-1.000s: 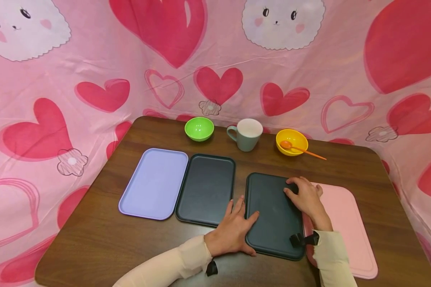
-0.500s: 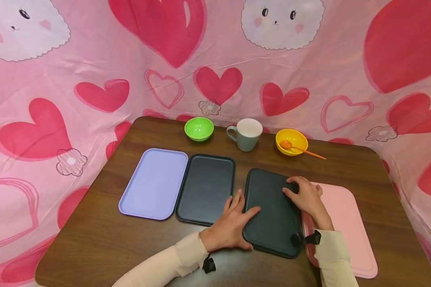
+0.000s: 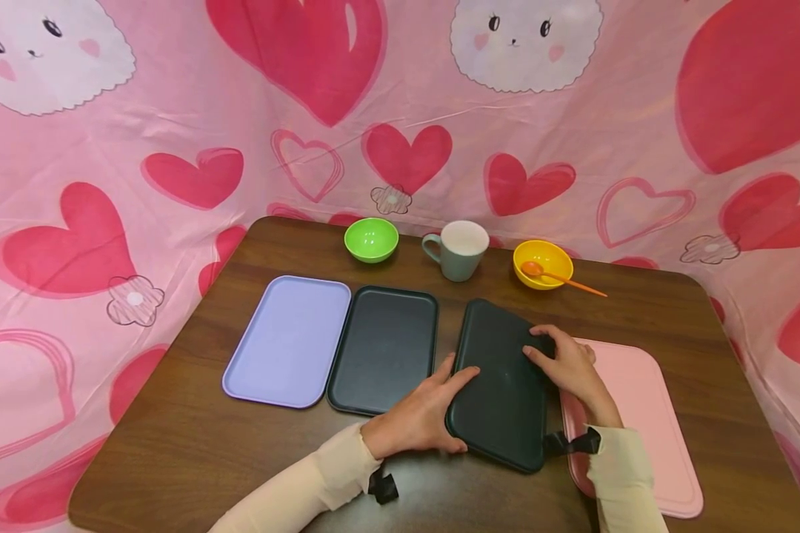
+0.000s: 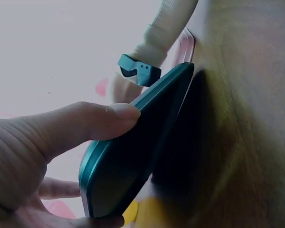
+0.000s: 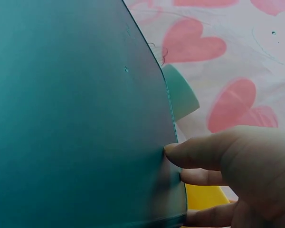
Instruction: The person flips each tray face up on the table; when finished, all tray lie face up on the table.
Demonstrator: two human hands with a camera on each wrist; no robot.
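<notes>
A dark green tray is held between both hands, tilted with its left edge raised; the left wrist view shows a dark shadow beneath it on the table. My left hand grips the tray's near left part, with the thumb over its rim and other fingers around the side. At the far right edge, my right hand pinches the tray. In the right wrist view its thumb lies at the edge of the broad surface, while the other fingers are partly hidden behind that edge.
A second dark tray and a lavender tray lie to the left on the wooden table. A pink board lies right. Behind stand a green bowl, a mug and a yellow bowl with an orange spoon.
The held tray has gone from nearly flat to tilted, its left side rising. My left hand has moved slightly left and up with it; the right hand has stayed nearly in place.
</notes>
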